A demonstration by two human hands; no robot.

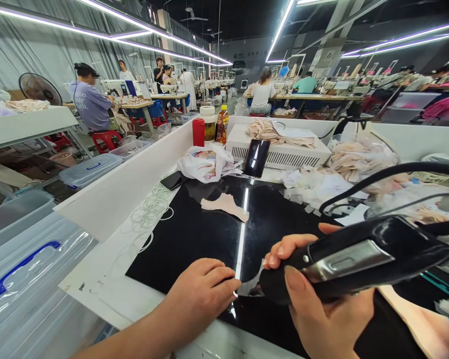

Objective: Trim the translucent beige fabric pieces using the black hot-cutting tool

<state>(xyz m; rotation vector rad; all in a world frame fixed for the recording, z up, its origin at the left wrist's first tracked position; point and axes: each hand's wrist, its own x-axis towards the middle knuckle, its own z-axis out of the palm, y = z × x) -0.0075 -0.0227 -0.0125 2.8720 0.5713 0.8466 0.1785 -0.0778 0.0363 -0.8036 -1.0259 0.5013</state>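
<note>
While I lean over the black surface [194, 234], this is what shows.
Right hand [322, 309]: mine, wrapped around one black corded tool [355, 259], nose pointing toward my left hand.
Left hand [202, 294]: fingers curled narrow, pinning one small pale fabric piece [251, 283] just beside the tool's nose.
Progress: I judge this piece is mid-work.
Left to do: one beige piece [226, 205] beyond my hands, heaps [355, 159] farther right.

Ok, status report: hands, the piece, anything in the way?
Right hand gripping black corded tool. Left hand pinching small fabric piece at tool tip on black mat. Another beige piece lies farther back, apart.
</note>
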